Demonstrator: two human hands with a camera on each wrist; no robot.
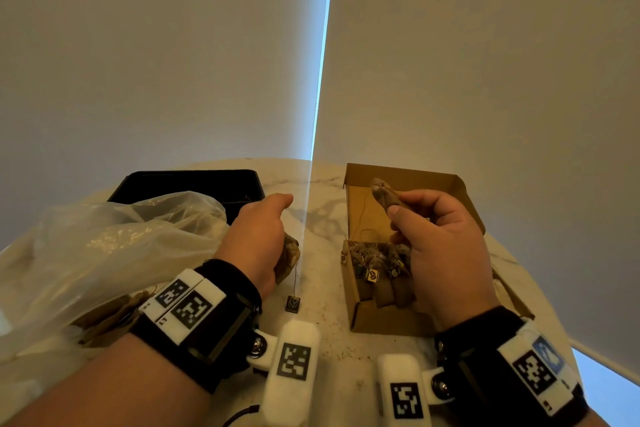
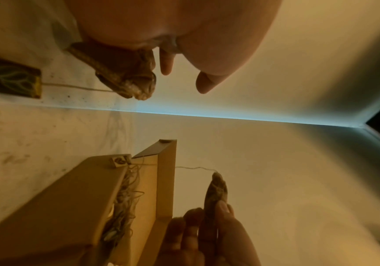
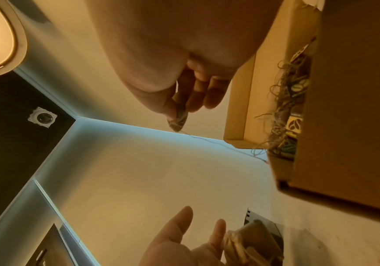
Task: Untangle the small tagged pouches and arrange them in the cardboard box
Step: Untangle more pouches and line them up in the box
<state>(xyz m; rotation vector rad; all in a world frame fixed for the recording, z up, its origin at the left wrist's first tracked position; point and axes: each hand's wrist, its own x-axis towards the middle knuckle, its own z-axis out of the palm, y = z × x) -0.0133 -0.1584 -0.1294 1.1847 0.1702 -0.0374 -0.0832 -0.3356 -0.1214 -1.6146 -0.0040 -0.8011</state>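
Above the cardboard box point(image 1: 360, 321), my right hand point(image 1: 446, 253) is pinching one pouch point(image 1: 382, 194) between thumb and fingers, its string point(image 1: 362, 215) trailing down into the pouches already standing in the box point(image 1: 377, 274). My left hand point(image 1: 258, 236) is curling around another pouch point(image 1: 289, 258) over the table point(image 1: 322, 229), index finger pointing out, its tag point(image 1: 293, 304) dangling on a thread (the plastic bag point(image 1: 114, 246) is lying just beside). I am judging the risk this way: the trailing string seems caught among the packed strings, though I cannot tell for sure, so lifting further could be dragging standing pouches out or snapping a thread.
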